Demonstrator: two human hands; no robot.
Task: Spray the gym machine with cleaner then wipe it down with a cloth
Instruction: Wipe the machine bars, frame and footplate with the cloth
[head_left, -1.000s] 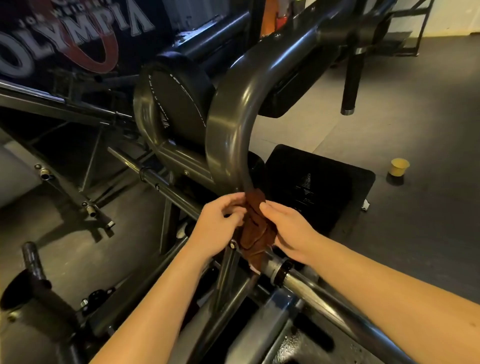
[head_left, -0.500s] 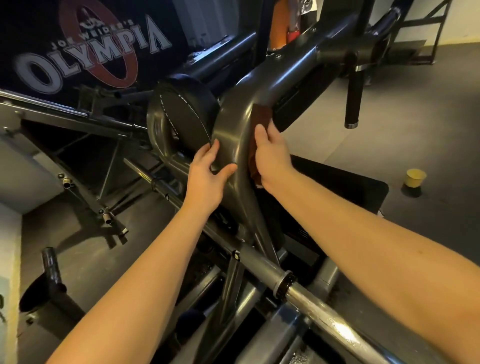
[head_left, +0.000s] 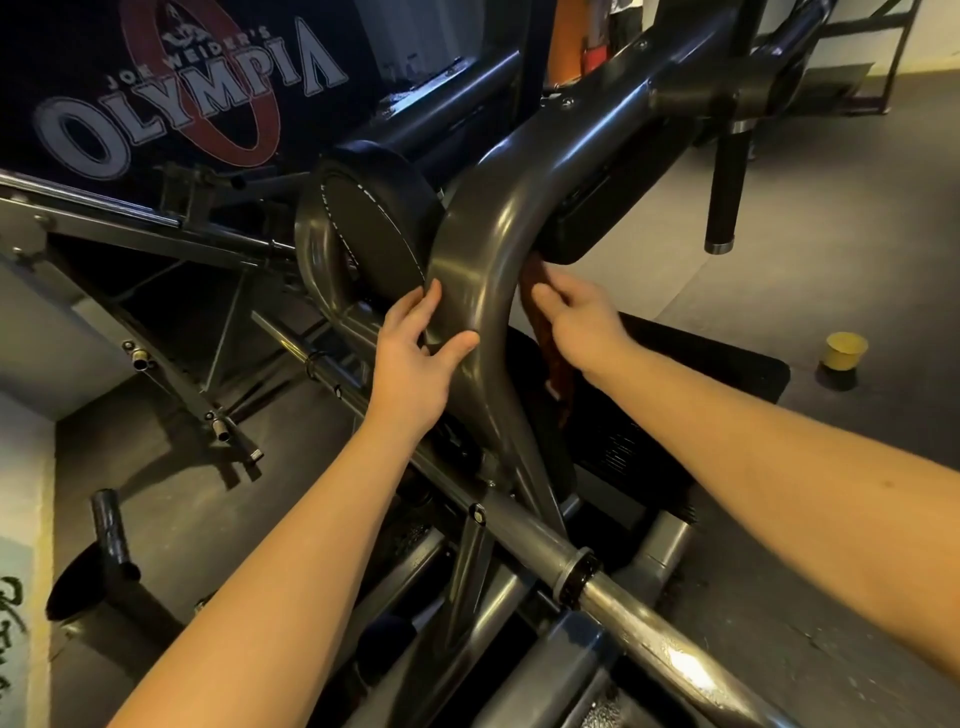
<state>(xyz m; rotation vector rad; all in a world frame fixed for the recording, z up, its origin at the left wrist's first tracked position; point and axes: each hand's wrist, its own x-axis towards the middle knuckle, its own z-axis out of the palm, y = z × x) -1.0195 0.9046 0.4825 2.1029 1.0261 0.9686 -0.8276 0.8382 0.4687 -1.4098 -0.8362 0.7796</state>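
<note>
**Head view**

1. Surroundings: indoor gym with a grey floor (head_left: 857, 249). A dark banner (head_left: 171, 104) lettered "OLYMPIA" hangs at upper left. A black mat (head_left: 727, 384) lies on the floor to the right of the machine.
2. Count: one gym machine, of which a curved frame tube (head_left: 483, 244), one round black pad (head_left: 379, 228), one steel bar (head_left: 649, 639) and one hanging black grip (head_left: 724, 192) are seen. One brown cloth (head_left: 558, 371), one yellow cup (head_left: 845, 351) standing on the floor well apart from the machine, and two hands.
3. Left hand (head_left: 415, 364): clasps the left edge of the tube at its bend, fingers along the edge and the thumb across the front face.
4. Right hand (head_left: 582, 322): fingers curled over the cloth, holding it against the right side of the tube, just below a black pad. The cloth's free end hangs beneath the wrist.
5. Change: one second earlier both hands held the cloth at the tube's lower end, just above the bar. Both are now up at the bend. Half a second earlier the right fingers lay flat over the cloth.
</note>
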